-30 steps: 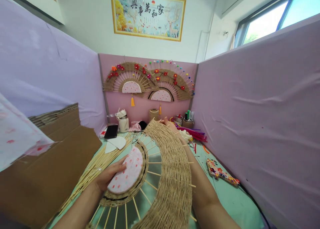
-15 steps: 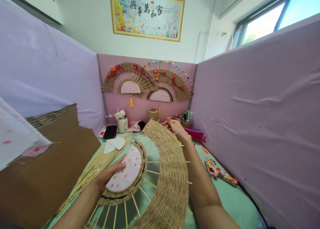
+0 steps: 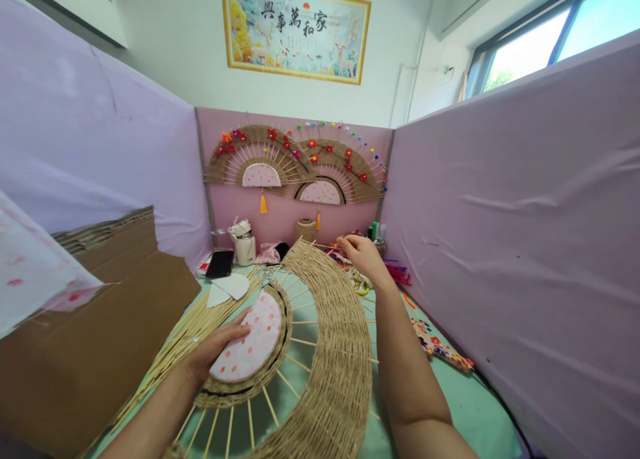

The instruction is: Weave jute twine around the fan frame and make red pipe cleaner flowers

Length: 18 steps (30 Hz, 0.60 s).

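My left hand [image 3: 215,349] grips a woven twine fan [image 3: 345,332] at its inner edge, the thumb lying over a white half-round panel [image 3: 255,339] with pink dots. Thin sticks radiate from the panel through a wide band of jute twine, and their tips poke out past the outer rim. Beyond the fan's far end, my right hand [image 3: 364,255] is closed in a pinch, apart from the band. A thin strand of twine [image 3: 327,246] runs from the fan's top corner to those fingertips.
Bundled sticks [image 3: 170,342], white paper pieces [image 3: 227,289] and a phone [image 3: 220,264] lie left of the fan. Behind stand a white bottle [image 3: 245,245] and a twine spool [image 3: 306,229]. Cardboard [image 3: 100,325] leans at left; a floral-patterned item [image 3: 445,352] lies right. Finished fans [image 3: 260,145] hang on the back partition.
My right hand has moved right, away from the fan's outer rim, drawing the strand out. The fan has shifted slightly left; my left hand keeps its hold.
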Available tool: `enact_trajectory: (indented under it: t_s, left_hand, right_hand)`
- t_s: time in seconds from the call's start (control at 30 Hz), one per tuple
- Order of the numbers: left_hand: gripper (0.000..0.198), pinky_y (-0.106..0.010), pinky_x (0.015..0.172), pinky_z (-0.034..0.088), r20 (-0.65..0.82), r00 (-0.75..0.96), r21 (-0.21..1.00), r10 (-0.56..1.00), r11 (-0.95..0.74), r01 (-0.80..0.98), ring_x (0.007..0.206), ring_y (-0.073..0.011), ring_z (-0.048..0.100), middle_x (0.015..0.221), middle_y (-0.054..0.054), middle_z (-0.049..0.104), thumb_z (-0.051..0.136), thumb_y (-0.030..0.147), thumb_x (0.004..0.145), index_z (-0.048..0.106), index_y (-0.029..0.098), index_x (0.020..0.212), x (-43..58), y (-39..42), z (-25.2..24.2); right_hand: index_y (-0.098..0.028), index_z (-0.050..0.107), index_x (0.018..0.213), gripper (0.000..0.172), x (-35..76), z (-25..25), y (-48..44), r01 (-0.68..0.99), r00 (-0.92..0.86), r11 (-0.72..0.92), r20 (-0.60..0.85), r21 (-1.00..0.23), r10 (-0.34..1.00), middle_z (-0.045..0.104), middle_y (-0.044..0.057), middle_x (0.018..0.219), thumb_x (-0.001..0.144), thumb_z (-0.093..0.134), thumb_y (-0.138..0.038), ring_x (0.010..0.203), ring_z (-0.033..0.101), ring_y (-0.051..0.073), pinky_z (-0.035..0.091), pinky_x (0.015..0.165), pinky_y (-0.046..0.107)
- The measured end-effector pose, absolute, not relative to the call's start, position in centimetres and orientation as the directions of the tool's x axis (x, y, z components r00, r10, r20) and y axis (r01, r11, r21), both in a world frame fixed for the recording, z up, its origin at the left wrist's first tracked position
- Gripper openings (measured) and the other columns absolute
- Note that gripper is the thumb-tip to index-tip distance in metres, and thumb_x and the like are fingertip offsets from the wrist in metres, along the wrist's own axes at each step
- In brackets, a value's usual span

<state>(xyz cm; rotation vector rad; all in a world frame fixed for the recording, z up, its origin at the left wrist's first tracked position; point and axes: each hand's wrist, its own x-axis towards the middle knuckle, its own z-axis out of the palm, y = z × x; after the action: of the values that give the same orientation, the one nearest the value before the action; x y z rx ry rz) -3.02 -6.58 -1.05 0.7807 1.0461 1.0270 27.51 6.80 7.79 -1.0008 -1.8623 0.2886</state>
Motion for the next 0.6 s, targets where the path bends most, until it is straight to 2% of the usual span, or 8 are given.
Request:
enact_trajectory:
  t_s: [0.1, 0.2, 0.3, 0.47, 0.6]
  left_hand:
    - [0.085, -0.020, 0.039, 0.045, -0.309, 0.139, 0.895, 0.941, 0.337, -0.293, 0.047, -0.0154, 0.062, 0.075, -0.007, 0.072, 0.064, 0.013, 0.071, 0.020, 0.015, 0.144, -3.1, -6.6, -1.1]
    - [0.087, -0.021, 0.041, 0.047, -0.287, 0.132, 0.897, 0.949, 0.314, -0.311, 0.050, -0.0163, 0.064, 0.084, -0.008, 0.072, 0.064, 0.012, 0.071, 0.018, 0.018, 0.145, -3.3, -6.6, -1.3]
    - [0.087, -0.020, 0.039, 0.045, -0.278, 0.123, 0.900, 0.953, 0.304, -0.314, 0.046, -0.0152, 0.062, 0.080, -0.007, 0.072, 0.064, 0.013, 0.070, 0.018, 0.018, 0.145, -3.6, -6.5, -1.3]
    - [0.087, -0.019, 0.040, 0.045, -0.266, 0.139, 0.897, 0.954, 0.298, -0.327, 0.047, -0.0151, 0.062, 0.079, -0.007, 0.072, 0.065, 0.015, 0.070, 0.019, 0.018, 0.144, -3.8, -6.5, -1.3]
    - [0.087, -0.021, 0.043, 0.048, -0.252, 0.126, 0.895, 0.960, 0.280, -0.346, 0.052, -0.0164, 0.064, 0.084, -0.007, 0.072, 0.066, 0.014, 0.069, 0.021, 0.018, 0.144, -3.8, -6.6, -1.4]
  right_hand:
    - [-0.015, 0.064, 0.070, 0.040, 27.0, 8.1, 6.1, 0.485, -0.233, 0.656, 0.637, -0.579, 0.735, 0.062, 0.002, 0.065, 0.086, 0.043, -0.046, 0.061, 0.052, 0.013, 0.035, 0.056, 0.023]
    - [-0.015, 0.065, 0.075, 0.042, 26.7, 8.0, 6.2, 0.395, -0.298, 0.635, 0.561, -0.664, 0.772, 0.063, 0.003, 0.069, 0.085, 0.043, -0.050, 0.061, 0.054, 0.013, 0.037, 0.054, 0.023]
    - [-0.015, 0.065, 0.076, 0.046, 26.7, 7.7, 6.7, 0.277, -0.302, 0.601, 0.525, -0.750, 0.795, 0.063, 0.005, 0.072, 0.083, 0.044, -0.055, 0.065, 0.055, 0.014, 0.039, 0.056, 0.024]
    - [-0.013, 0.067, 0.080, 0.056, 27.1, 7.6, 6.8, 0.120, -0.306, 0.476, 0.423, -0.871, 0.853, 0.061, 0.005, 0.068, 0.079, 0.043, -0.064, 0.056, 0.051, 0.012, 0.037, 0.050, 0.024]
    - [-0.014, 0.068, 0.083, 0.057, 27.2, 7.2, 7.2, 0.038, -0.350, 0.398, 0.361, -0.917, 0.865, 0.060, 0.004, 0.067, 0.077, 0.045, -0.066, 0.053, 0.049, 0.011, 0.034, 0.047, 0.023]
